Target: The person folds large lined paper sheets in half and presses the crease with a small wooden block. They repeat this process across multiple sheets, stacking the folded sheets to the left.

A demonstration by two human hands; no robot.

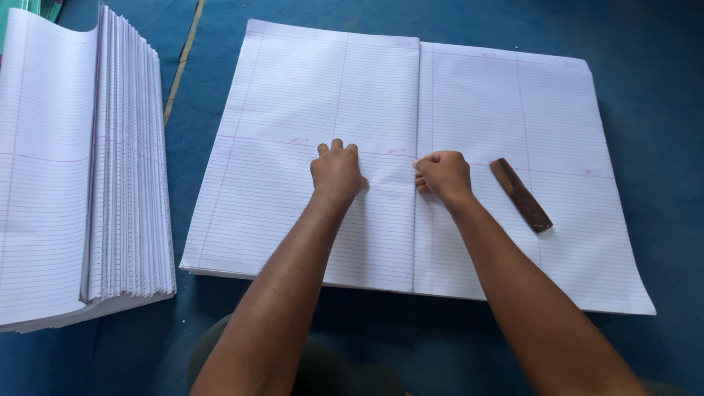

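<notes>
A large stack of ruled white paper sheets (506,110) lies spread out on the blue floor covering, with a centre line running down its middle. My left hand (336,171) rests on the left half, fingers curled and pressing the top sheet close to the centre line. My right hand (442,176) is curled at the centre line, its fingertips pinching the edge of the top sheet (381,227). A flat brown wooden stick (520,194) lies on the right half, just right of my right hand and untouched.
A thick pile of folded ruled sheets (88,176) sits at the left, its fanned edges facing the open stack. Blue floor covering (660,147) surrounds everything. A pale stripe (183,59) crosses the floor between the two stacks.
</notes>
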